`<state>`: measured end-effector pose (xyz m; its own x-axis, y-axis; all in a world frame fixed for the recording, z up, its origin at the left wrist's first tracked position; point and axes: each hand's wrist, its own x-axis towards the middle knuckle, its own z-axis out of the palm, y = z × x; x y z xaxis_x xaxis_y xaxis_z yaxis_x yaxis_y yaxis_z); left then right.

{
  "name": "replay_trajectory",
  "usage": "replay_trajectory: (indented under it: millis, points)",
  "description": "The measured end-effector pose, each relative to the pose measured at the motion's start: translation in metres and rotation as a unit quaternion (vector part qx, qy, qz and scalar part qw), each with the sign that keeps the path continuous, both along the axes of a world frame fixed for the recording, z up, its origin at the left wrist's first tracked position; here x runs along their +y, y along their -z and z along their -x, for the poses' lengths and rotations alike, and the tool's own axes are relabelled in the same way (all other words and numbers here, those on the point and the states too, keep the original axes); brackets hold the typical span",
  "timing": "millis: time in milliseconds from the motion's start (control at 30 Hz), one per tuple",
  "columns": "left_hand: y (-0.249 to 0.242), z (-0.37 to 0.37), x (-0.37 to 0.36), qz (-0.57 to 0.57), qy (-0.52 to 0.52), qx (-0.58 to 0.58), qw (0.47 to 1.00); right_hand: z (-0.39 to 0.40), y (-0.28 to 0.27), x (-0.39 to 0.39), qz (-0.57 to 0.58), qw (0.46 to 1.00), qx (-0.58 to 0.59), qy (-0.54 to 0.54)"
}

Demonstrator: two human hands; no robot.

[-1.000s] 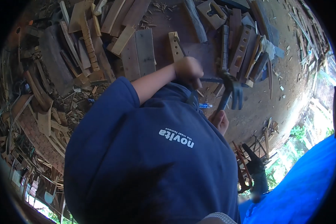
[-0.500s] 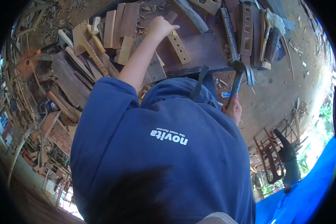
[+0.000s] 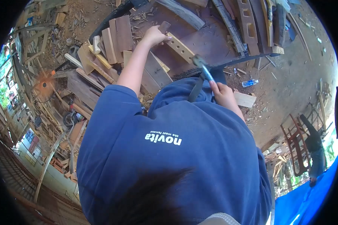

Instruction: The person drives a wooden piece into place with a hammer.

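Observation:
My left hand [image 3: 155,36] is closed round a short dark wooden piece [image 3: 164,26], whose end sticks out past the fingers. The thumb reaches toward a pale wooden block [image 3: 180,49] with a row of round holes and mortises, right beside this hand. My right hand [image 3: 224,93] grips a claw hammer [image 3: 206,72] by its bluish handle. The hammer's head overlaps the near end of the holed block in this view. Under the block is a broad brown work surface [image 3: 210,43].
Boards [image 3: 122,33] and a mallet-like pale piece [image 3: 96,44] lie to the left. A curved beam [image 3: 182,14] and slotted timber [image 3: 248,22] lie farther off. On the ground at right are a plastic bottle [image 3: 250,83] and a wood offcut [image 3: 245,99]. Another person [image 3: 314,146] is at far right.
My right hand has swung the hammer leftward, from out at the right to the near end of the holed block. My left hand keeps its hold. The whole view has shifted.

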<state>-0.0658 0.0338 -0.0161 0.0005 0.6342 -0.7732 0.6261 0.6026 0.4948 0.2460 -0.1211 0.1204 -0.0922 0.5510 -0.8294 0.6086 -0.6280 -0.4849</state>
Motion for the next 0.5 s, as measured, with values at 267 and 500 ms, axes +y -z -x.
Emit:
replay_trajectory:
  millis: [267, 500]
  points:
    - [0.003, 0.0, 0.006, -0.105, 0.158, 0.097, 0.977, 0.022, 0.04, 0.021, 0.043, 0.994, 0.001, -0.101]
    - [0.003, 0.004, 0.008, -0.028, 0.118, 0.051, 0.991, -0.002, 0.028, 0.049, 0.038, 0.995, 0.007, -0.094]
